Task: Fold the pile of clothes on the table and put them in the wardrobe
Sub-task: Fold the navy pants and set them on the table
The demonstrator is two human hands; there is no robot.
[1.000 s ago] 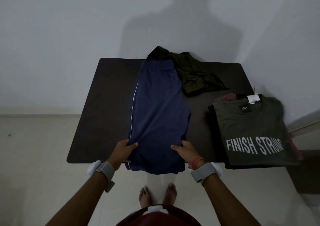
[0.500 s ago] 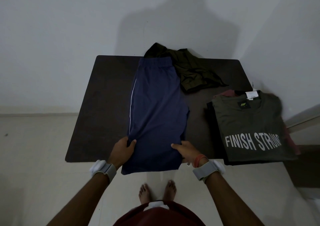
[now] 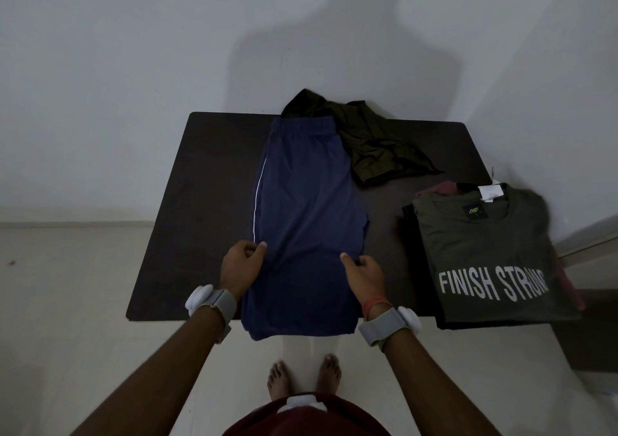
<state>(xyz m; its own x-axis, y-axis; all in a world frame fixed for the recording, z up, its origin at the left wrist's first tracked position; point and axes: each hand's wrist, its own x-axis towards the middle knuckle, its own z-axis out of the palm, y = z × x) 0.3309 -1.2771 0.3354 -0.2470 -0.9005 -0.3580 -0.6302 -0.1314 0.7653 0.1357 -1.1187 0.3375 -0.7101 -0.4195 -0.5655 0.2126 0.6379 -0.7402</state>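
Navy shorts (image 3: pixel 307 208) lie flat on the dark table (image 3: pixel 200 201), stretched between both sets of fingers (hem overhangs the near edge). I read the left hand (image 3: pixel 242 263) pinching the striped seam, the right hand (image 3: pixel 364 273) pinching the opposite edge.

Dim throughout, cool grey cast. Light source sits behind the person: a broad, soft-edged shadow (image 3: pixel 347 50) of head and shoulders lies on the wall (image 3: pixel 100 67). The table (image 3: pixel 200 201) top reads almost black, little surface detail. Wide-angle distortion: the wall corner (image 3: pixel 501 50) leans inward. Right edge of the folded shirt stack (image 3: pixel 485 245) is smeared; lettering there blurs.
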